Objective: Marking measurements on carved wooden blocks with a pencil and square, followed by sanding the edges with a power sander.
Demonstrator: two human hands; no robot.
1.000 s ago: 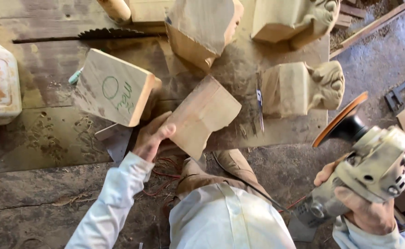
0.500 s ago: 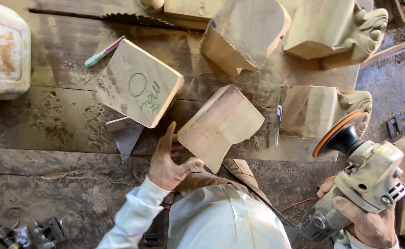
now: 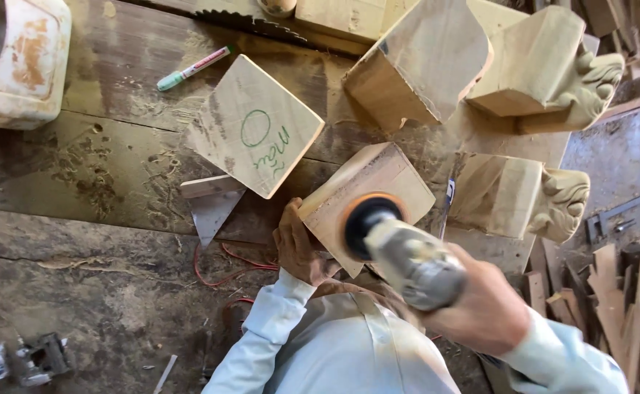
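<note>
Head view, looking down: left hand (image 3: 301, 244) clamped on the near-left edge of a pale wooden block (image 3: 367, 201) lying on the desk (image 3: 101, 168), grip clenched around its side. Right hand (image 3: 473, 310) wrapped tight about the body of an angle grinder (image 3: 400, 252), disc pressed flat on the block's top face. Best done with the disc held level, light even pressure, fingers kept well clear of the spinning edge. Nearby: a marked square block (image 3: 254, 138), a green marker (image 3: 192, 68), carved paw-shaped legs (image 3: 560, 204).
</note>
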